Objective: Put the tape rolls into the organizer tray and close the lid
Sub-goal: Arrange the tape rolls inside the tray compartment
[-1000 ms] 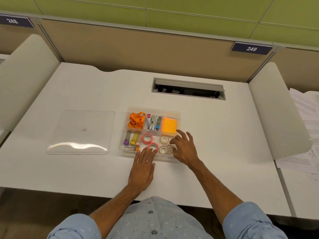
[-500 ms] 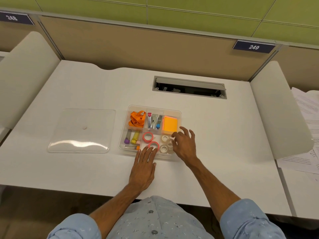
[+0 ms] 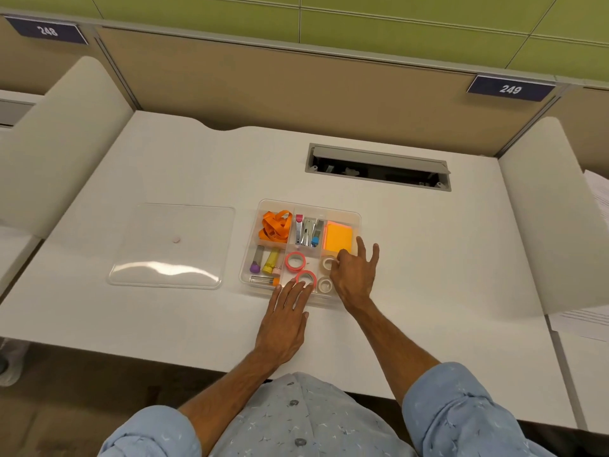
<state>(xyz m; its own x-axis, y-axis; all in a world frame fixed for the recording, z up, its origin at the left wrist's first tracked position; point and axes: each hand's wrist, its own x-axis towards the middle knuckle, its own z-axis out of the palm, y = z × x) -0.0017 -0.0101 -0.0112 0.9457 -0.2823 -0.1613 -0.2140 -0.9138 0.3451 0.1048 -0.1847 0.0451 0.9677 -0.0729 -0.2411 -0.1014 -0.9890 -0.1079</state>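
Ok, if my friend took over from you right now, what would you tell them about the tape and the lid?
Left hand: flat on the desk, fingers at the near pink tape roll, holding nothing.
Right hand: fingers at the far white tape roll; a grip cannot be told.
Tapes: two pink rolls in the near middle compartment of the organizer tray, second one here; white rolls in the near right compartment, another here.
Done: every tape roll in view is in the tray.
Left: the clear lid lies on the desk left of the tray. Put it on.
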